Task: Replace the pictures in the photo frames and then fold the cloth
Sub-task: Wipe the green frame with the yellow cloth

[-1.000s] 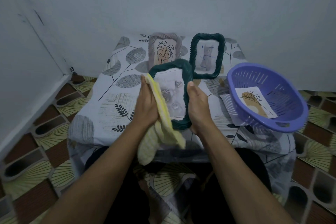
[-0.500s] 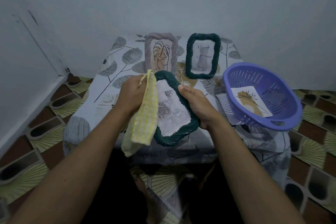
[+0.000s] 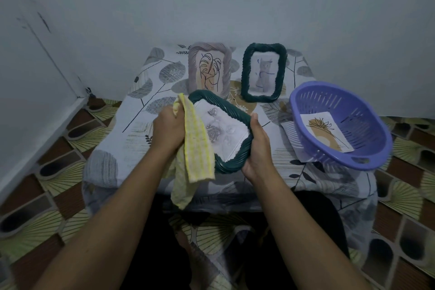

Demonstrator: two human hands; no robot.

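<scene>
A dark green twisted-rim photo frame (image 3: 231, 113) with a grey rose picture is tilted over the table's front. My right hand (image 3: 257, 148) grips its right edge. My left hand (image 3: 168, 130) holds a yellow checked cloth (image 3: 196, 146) that drapes over the frame's left side and hangs past the table edge. At the back stand a grey frame (image 3: 209, 69) with a leaf line drawing and a second green frame (image 3: 264, 72) with a grey cat picture.
A purple slotted basket (image 3: 339, 125) sits at the table's right, holding a loose picture (image 3: 328, 130) of a plant. The low table (image 3: 131, 134) wears a leaf-print cover. Walls close in behind and to the left. Patterned floor tiles surround the table.
The green frame has come down from upright before my face to a low tilt over the table front. Both hands came down with it, and the cloth now drapes over its left side.
</scene>
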